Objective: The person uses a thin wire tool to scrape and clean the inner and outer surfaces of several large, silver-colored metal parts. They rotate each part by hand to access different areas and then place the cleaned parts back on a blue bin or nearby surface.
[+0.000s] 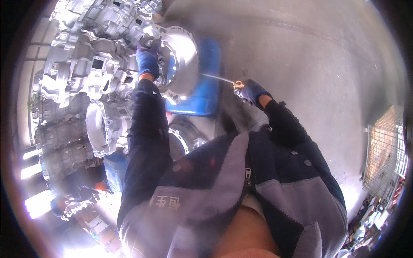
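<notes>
A silver bell-shaped gearbox housing rests tilted on a blue plastic container, its wide round flange toward the right. My left hand, in a blue glove, is closed on the housing's left part; its fingertips are partly lost in glare. My right hand, gloved too, grips a thin straight metal rod tool with a yellowish-brown end at the fingers. The rod points left toward the housing's flange. Its tip appears close to the rim, but I cannot tell whether it touches.
Several more silver castings are stacked on the left. Another housing and a dark ring-shaped casting sit nearer my body. Beyond my right arm lies grey floor. A wire mesh cage stands at the far right, with piled parts below it.
</notes>
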`<state>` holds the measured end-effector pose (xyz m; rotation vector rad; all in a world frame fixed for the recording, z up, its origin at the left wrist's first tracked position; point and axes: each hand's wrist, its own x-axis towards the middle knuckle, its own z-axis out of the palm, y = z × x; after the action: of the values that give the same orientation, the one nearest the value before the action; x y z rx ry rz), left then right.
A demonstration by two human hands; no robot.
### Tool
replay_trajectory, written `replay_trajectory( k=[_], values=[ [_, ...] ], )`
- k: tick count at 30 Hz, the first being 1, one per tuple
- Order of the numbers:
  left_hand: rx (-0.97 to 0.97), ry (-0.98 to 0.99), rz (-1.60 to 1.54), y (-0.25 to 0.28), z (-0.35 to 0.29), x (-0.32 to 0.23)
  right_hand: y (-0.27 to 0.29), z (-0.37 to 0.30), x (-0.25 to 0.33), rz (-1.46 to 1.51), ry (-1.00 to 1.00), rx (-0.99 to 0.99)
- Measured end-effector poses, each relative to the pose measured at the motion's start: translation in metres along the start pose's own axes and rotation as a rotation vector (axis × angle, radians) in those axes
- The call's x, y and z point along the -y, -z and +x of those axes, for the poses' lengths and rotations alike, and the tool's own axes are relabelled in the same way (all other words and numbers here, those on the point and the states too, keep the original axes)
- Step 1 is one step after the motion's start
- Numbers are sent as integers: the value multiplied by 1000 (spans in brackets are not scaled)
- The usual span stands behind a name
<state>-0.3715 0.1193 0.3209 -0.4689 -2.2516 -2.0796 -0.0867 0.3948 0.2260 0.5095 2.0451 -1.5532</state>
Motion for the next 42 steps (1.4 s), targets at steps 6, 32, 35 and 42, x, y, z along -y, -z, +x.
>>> replay_trajectory(
  k=[6,32,35,42],
  values=[
    [99,-53,1177,31,24,11,4,-19,-46,-427,839,33],
    [-3,-6,490,4,5,13,16,86,49,-205,765,-286],
    [-44,-273,949,6,-7,5,29,75,38,52,834,-119],
    [-127,-156,333,-26,-28,-52,26,27,90,65,173,-107]
  ],
)
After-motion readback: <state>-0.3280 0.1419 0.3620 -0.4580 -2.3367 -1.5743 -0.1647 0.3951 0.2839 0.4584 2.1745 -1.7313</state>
